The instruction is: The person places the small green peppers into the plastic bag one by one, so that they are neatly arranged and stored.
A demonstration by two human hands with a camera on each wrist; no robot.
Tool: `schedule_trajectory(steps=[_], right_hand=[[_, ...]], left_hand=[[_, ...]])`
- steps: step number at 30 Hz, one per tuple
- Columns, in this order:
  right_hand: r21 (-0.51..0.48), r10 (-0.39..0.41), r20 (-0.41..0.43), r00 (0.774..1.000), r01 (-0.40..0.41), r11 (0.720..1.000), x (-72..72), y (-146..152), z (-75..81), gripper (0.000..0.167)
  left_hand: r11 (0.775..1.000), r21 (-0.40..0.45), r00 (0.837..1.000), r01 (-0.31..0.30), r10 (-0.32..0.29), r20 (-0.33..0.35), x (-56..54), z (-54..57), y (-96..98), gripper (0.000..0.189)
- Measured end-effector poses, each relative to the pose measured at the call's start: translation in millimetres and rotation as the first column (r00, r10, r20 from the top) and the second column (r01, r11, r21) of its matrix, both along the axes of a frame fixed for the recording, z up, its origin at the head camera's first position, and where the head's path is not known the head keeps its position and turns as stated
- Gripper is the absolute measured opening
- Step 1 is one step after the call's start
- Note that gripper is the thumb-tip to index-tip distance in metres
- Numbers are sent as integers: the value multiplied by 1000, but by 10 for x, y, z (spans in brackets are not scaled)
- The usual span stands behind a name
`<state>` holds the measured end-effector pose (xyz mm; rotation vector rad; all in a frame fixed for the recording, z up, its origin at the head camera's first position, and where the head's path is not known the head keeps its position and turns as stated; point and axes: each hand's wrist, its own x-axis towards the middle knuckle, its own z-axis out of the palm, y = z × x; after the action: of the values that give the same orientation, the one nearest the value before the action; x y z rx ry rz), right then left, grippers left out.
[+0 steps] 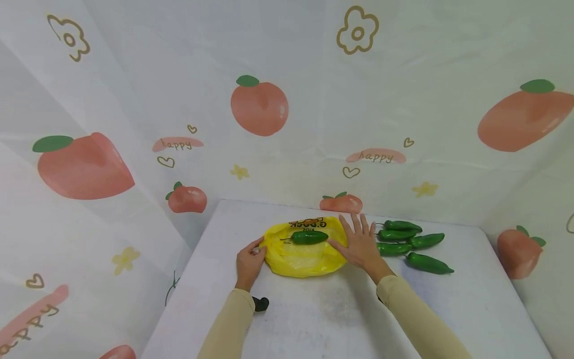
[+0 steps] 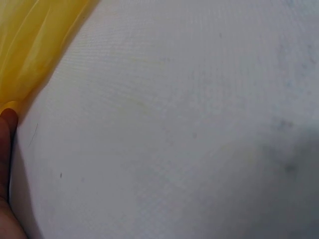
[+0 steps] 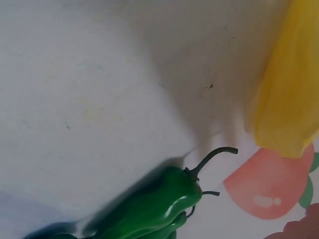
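White worktop [image 1: 314, 324] here, a few marks [image 2: 289, 168] on it: yellow plastic bag [image 1: 300, 264] lies nr the back, approx. centre; five green peppers [image 1: 426, 241] grouped just to its R; nearer the front, small dark obj. [image 1: 261, 304] beside the L sleeve [image 1: 228, 324], can't ID it.

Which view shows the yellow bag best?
Head: nearly the whole yellow bag is in frame. Left wrist catches only part of it, at upper left; right wrist, only a strip at upper right.

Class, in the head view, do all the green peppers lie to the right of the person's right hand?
No, one green pepper lies between the left hand and the right hand.
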<state>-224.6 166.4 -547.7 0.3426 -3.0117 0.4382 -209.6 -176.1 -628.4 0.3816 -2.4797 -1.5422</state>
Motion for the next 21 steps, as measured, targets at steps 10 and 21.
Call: schedule_trajectory(steps=[10,21], right_hand=[[22,-21,-13,1000,22,1000,93,239,-75,90],[-27,-52,-1,999,52,998,227,430,-83,91]], left_hand=[[1000,-5,1000,0,0,5,4,-16,11,34],[999,-41,1000,-6,7,11,-23,-26,0,34]])
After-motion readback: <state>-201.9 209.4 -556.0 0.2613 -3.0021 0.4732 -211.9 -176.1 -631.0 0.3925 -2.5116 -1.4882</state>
